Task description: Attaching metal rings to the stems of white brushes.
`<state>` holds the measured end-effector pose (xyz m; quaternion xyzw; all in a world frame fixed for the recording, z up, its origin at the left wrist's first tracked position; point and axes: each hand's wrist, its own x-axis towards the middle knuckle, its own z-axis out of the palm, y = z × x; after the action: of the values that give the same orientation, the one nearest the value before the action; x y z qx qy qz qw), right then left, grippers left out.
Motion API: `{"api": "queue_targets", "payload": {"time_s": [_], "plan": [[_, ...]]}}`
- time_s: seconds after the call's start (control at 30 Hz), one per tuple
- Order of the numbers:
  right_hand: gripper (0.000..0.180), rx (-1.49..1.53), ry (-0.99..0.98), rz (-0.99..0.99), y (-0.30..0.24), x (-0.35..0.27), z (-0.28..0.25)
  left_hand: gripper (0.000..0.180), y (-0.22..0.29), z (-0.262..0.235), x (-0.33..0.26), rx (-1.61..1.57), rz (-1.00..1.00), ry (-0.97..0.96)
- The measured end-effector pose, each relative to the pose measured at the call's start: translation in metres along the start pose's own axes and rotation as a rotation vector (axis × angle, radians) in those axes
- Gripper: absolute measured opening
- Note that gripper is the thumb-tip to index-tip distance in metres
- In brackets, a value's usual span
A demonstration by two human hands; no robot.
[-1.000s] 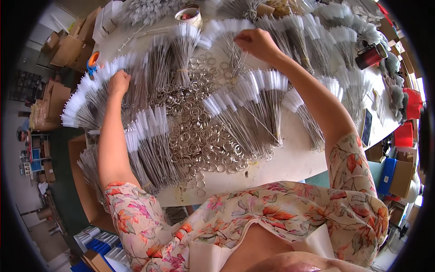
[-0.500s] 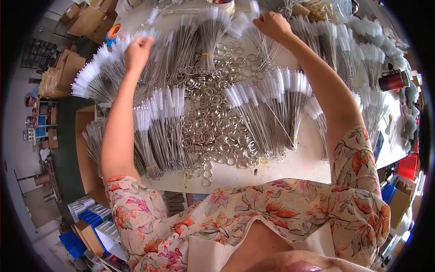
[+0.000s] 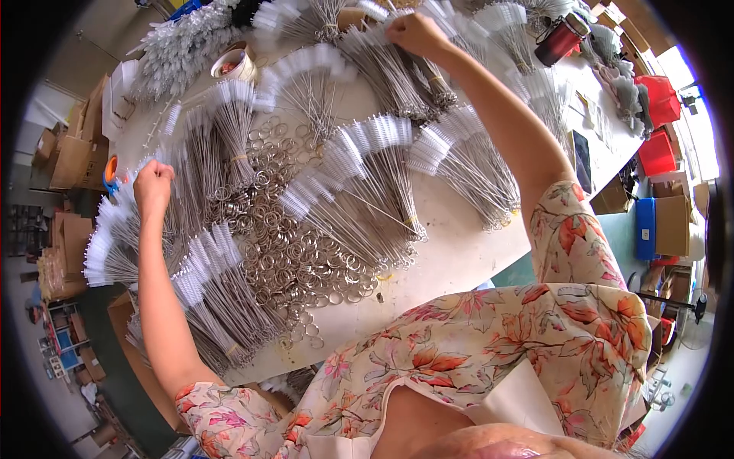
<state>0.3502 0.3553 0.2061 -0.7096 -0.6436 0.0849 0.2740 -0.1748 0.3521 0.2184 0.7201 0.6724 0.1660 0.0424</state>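
Cardboard boxes (image 3: 80, 138) are stacked at the room's left side, and beside them stands a pale bench (image 3: 459, 264) spread with wire brushes around a ring pile (image 3: 267, 237) of loose metal loops. I'll go by that pile. Left of it, at the bench's edge, a curved row of white-headed brushes (image 3: 107, 249) fans outward, with orange-and-blue scissors (image 3: 112, 173) just beyond. Over the row is the worker's left hand (image 3: 155, 180), fingers curled together; from where I stand I can't tell whether a brush is pinched inside. Just right of that hand, between it and the pile, more brushes (image 3: 200, 164) lie with heads away from the worker and wires running back. Beyond the pile sits a round white tub (image 3: 245, 70) with something reddish in it, too small to make out. Right of the pile, overlapping bundles (image 3: 371, 172) slant from heads at far left to loops at near right. Farther out, beyond and right of the pile, is the right hand (image 3: 417, 32), fingers bent in; its grip is hidden from me. A grey-wired bundle (image 3: 386, 80) lies just on its near side, long axis slanting the same way, and this hand is clearly the nearer. Rightmost from the pile come a dark red flask (image 3: 562, 40) and, off the bench, red bins (image 3: 655, 99), contents unclear.
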Motion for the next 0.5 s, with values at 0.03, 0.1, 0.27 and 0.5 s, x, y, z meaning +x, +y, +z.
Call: {"api": "queue_targets", "payload": {"time_s": [0.03,0.1,0.27,0.5], "plan": [[0.025,-0.059,-0.002,0.062,-0.009,-0.005,0.005,0.012,0.000,-0.007,-0.001,-0.013,-0.018,0.081],[0.024,-0.072,-0.046,0.052,-0.024,-0.010,0.006,0.012,-0.010,-0.016,0.003,-0.114,0.051,0.206],[0.031,-0.425,-0.217,0.088,-0.034,-0.010,0.004,0.017,0.037,-0.046,-0.036,-0.572,0.067,0.258],[0.033,-0.337,-0.175,0.156,-0.033,-0.020,0.001,0.014,0.097,-0.052,-0.153,-1.077,-0.223,-0.092]]}}
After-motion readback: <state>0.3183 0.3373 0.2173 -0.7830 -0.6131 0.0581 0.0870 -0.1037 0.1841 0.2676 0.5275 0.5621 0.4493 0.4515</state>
